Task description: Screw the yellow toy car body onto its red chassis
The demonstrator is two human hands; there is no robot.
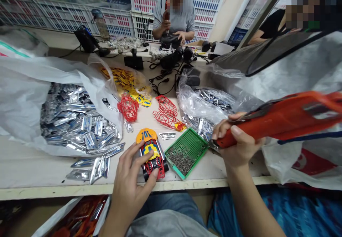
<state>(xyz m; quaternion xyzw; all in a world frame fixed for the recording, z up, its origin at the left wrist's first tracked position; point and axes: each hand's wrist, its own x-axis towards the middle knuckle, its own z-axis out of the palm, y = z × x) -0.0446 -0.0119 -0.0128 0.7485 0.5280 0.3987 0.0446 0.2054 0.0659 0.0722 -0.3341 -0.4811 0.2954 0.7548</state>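
Though apart, both hands (133, 171) (239, 145) forward

Glossy plastic toy car (153, 152), shiny metallic-looking parts (89, 126)

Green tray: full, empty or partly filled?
Partly filled: small metal pieces cover some of the green tray; its far part shows bare.

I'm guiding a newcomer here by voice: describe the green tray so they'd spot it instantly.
On the pale worktable, look between the toy car under the left hand and the red-orange tool in the right hand. There sits a rectangular green tray, set at an angle. Its grid floor and heap of tiny metal pieces set it apart from the red frames beyond.
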